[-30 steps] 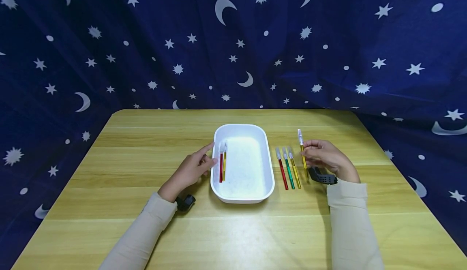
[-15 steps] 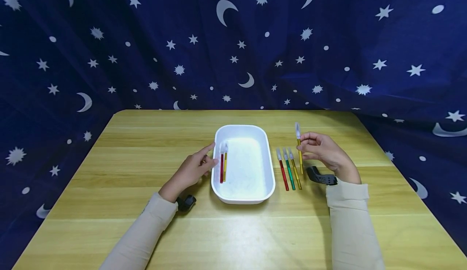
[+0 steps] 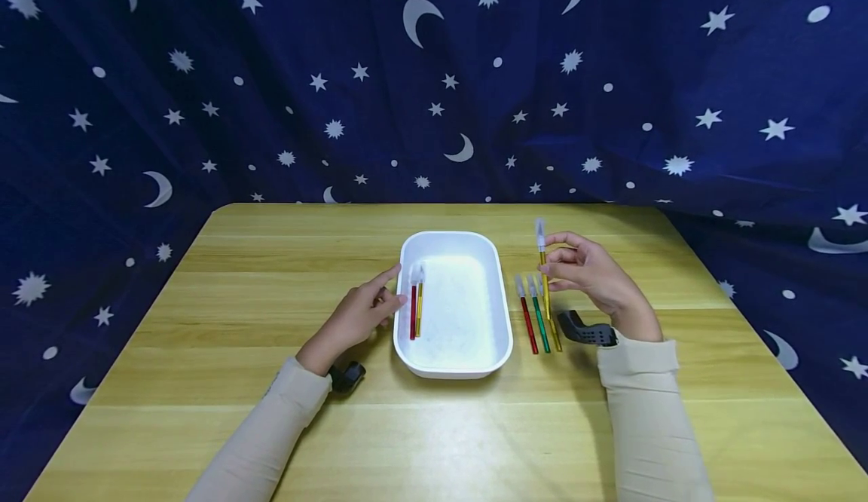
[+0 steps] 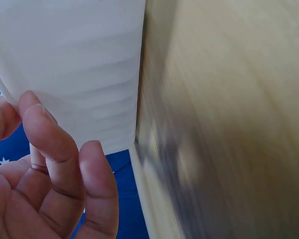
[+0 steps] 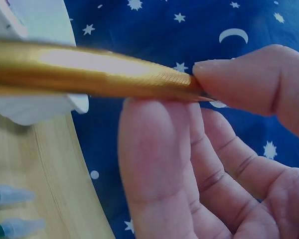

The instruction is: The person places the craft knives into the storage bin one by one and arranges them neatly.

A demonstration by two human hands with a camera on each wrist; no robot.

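Observation:
My right hand (image 3: pixel 591 277) pinches a gold craft knife (image 3: pixel 544 280) with a clear cap, between thumb and fingertips. The knife is raised, cap pointing away, over the right end of a row on the table. That row holds a red craft knife (image 3: pixel 530 327), a green craft knife (image 3: pixel 541 325) and a second gold one (image 3: pixel 557 338), partly covered. At the white tray (image 3: pixel 453 373), my left hand (image 3: pixel 356 313) holds the left rim, thumb over the edge and fingertips on the outer wall (image 4: pixel 89 59). Inside lie a red knife (image 3: pixel 413 313) and a gold knife (image 3: pixel 419 310), side by side.
The wooden table (image 3: pixel 271 261) carries the tray near its middle, with the knife row just right of it. A dark blue curtain (image 3: pixel 380 110) with moons and stars hangs behind and beside the table. A black wrist camera (image 3: pixel 586 329) sits by the right cuff.
My right hand has lifted the gold craft knife and carried it left and away from me, over the row. My left hand stays at the tray rim.

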